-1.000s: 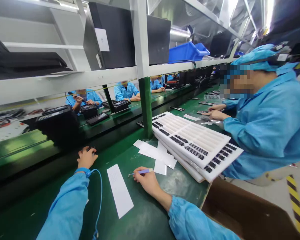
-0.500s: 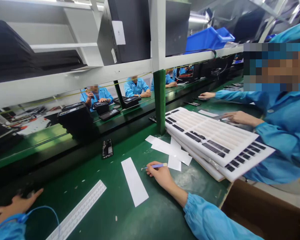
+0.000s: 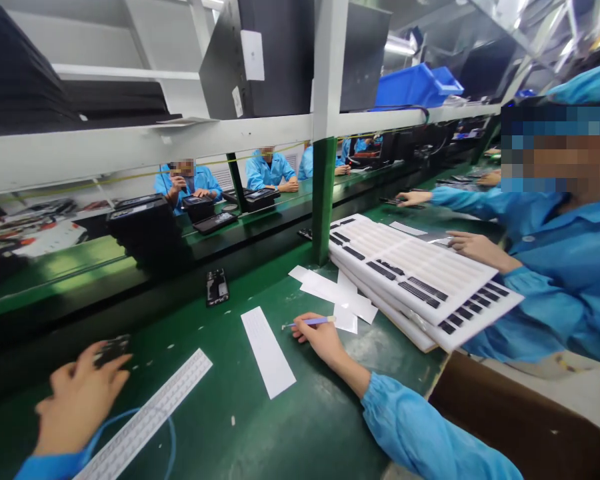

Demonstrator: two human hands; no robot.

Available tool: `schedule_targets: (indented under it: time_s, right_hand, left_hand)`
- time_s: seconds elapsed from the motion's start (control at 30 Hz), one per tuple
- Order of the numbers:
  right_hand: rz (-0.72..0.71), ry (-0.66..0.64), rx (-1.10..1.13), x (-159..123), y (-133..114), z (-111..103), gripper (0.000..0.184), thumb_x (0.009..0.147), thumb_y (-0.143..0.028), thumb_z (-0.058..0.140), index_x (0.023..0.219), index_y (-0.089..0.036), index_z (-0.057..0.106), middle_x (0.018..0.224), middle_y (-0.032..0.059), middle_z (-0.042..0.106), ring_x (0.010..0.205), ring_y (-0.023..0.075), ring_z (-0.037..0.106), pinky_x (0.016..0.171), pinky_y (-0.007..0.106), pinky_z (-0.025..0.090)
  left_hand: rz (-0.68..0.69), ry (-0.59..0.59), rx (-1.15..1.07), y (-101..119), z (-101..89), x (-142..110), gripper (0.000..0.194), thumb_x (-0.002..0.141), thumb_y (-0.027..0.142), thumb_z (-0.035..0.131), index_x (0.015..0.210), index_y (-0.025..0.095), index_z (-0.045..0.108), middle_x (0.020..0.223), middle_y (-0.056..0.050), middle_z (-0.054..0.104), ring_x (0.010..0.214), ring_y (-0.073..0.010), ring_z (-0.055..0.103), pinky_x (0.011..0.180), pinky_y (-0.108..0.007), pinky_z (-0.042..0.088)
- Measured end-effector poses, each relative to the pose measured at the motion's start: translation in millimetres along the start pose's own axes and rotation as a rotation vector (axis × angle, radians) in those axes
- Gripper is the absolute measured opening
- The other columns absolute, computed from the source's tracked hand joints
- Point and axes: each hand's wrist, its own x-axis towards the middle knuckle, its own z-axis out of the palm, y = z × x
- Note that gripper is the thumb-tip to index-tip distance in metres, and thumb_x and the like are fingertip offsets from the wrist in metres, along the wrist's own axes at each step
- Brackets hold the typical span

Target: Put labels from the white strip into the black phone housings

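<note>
My left hand [image 3: 80, 397] is at the near left of the green bench, its fingers closed round a small dark phone-like part [image 3: 111, 347]. A blue wrist-strap cord [image 3: 130, 419] loops from that wrist. My right hand [image 3: 320, 339] rests on the bench and pinches a thin blue-handled tool [image 3: 307, 323] that points left. Between my hands lie a white paper strip [image 3: 267, 351] and a long white strip with rows of small labels [image 3: 153, 417]. Another dark phone part [image 3: 216, 287] lies further back, apart from both hands.
A stack of white trays with dark parts [image 3: 420, 280] sits at right, with loose white sheets [image 3: 335, 293] beside it. A co-worker in blue [image 3: 565, 267] works at my right. A green post [image 3: 323, 200], black boxes [image 3: 140, 230], shelves and a brown carton [image 3: 510, 427] are around.
My left hand let go of one dark part by the bench's back edge, swung far left, and now grips another dark part. The right hand stayed in place with the tool.
</note>
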Motion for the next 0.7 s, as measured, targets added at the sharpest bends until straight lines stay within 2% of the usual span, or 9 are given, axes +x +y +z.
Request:
schedule_targets:
  time_s: [0.03, 0.1, 0.2, 0.3, 0.4, 0.5, 0.6, 0.7]
  right_hand:
    - [-0.003, -0.004, -0.003, -1, -1, 0, 0.029, 0.073, -0.040, 0.067, 0.081, -0.012, 0.067, 0.072, 0.0086, 0.071, 0.061, 0.0178, 0.066, 0.053, 0.025, 0.053]
    - [-0.006, -0.008, -0.002, -2, -2, 0, 0.031, 0.072, -0.041, 0.069, 0.081, -0.012, 0.067, 0.071, 0.0089, 0.071, 0.061, 0.0183, 0.066, 0.052, 0.025, 0.053]
    - [-0.008, -0.007, 0.018, -3, -2, 0, 0.035, 0.069, -0.044, 0.072, 0.079, -0.011, 0.067, 0.070, 0.0096, 0.070, 0.060, 0.0196, 0.067, 0.051, 0.027, 0.054]
    - [-0.001, -0.008, 0.032, -3, -2, -2, 0.037, 0.067, -0.047, 0.075, 0.078, -0.012, 0.068, 0.071, 0.0099, 0.071, 0.061, 0.0198, 0.067, 0.052, 0.027, 0.055]
    - [0.006, -0.026, 0.043, -5, -6, -4, 0.041, 0.066, -0.050, 0.076, 0.081, -0.013, 0.067, 0.073, 0.0095, 0.071, 0.063, 0.0197, 0.068, 0.055, 0.027, 0.056]
    - [0.021, -0.090, 0.054, -20, -16, 0, 0.044, 0.066, -0.052, 0.077, 0.083, -0.013, 0.068, 0.074, 0.0093, 0.071, 0.066, 0.0205, 0.069, 0.056, 0.028, 0.057]
    - [0.076, -0.246, 0.103, -54, -23, 13, 0.042, 0.067, -0.050, 0.079, 0.082, -0.013, 0.068, 0.073, 0.0088, 0.072, 0.064, 0.0198, 0.069, 0.055, 0.027, 0.057]
    - [0.169, -0.428, 0.118, -98, -22, 29, 0.041, 0.068, -0.051, 0.079, 0.081, -0.013, 0.069, 0.072, 0.0087, 0.072, 0.061, 0.0194, 0.069, 0.053, 0.026, 0.056]
  left_hand:
    - [0.026, -0.054, 0.030, 22, -8.2, -18, 0.031, 0.092, 0.036, 0.043, 0.102, 0.039, 0.072, 0.136, -0.004, 0.044, 0.104, -0.0390, 0.046, 0.056, -0.053, 0.053]
    - [0.191, -0.086, 0.039, 71, -28.0, -56, 0.031, 0.091, 0.029, 0.045, 0.098, 0.041, 0.073, 0.137, -0.002, 0.044, 0.106, -0.0357, 0.047, 0.063, -0.051, 0.054]
    - [0.339, 0.009, -0.052, 140, -53.4, -104, 0.028, 0.084, 0.020, 0.053, 0.094, 0.037, 0.074, 0.133, -0.005, 0.049, 0.106, -0.0353, 0.048, 0.065, -0.048, 0.053]
    - [0.394, -0.048, -0.135, 182, -61.3, -134, 0.028, 0.086, 0.024, 0.054, 0.105, 0.037, 0.070, 0.134, -0.006, 0.050, 0.109, -0.0349, 0.048, 0.065, -0.043, 0.053]
    - [0.441, -0.135, -0.247, 192, -56.1, -149, 0.038, 0.091, 0.034, 0.053, 0.128, 0.037, 0.057, 0.137, -0.006, 0.047, 0.113, -0.0330, 0.048, 0.074, -0.044, 0.054]
    - [0.409, -0.138, -0.450, 179, -49.2, -162, 0.052, 0.091, 0.037, 0.055, 0.141, 0.032, 0.042, 0.143, -0.009, 0.039, 0.121, -0.0309, 0.046, 0.089, -0.045, 0.053]
    - [0.310, -0.155, -0.687, 158, -47.8, -178, 0.043, 0.093, 0.032, 0.051, 0.136, 0.025, 0.046, 0.144, -0.011, 0.035, 0.115, -0.0230, 0.054, 0.092, -0.033, 0.054]
    - [0.286, -0.171, -0.794, 144, -52.4, -194, 0.031, 0.094, 0.026, 0.047, 0.124, 0.024, 0.052, 0.143, -0.010, 0.037, 0.118, -0.0212, 0.054, 0.098, -0.032, 0.051]
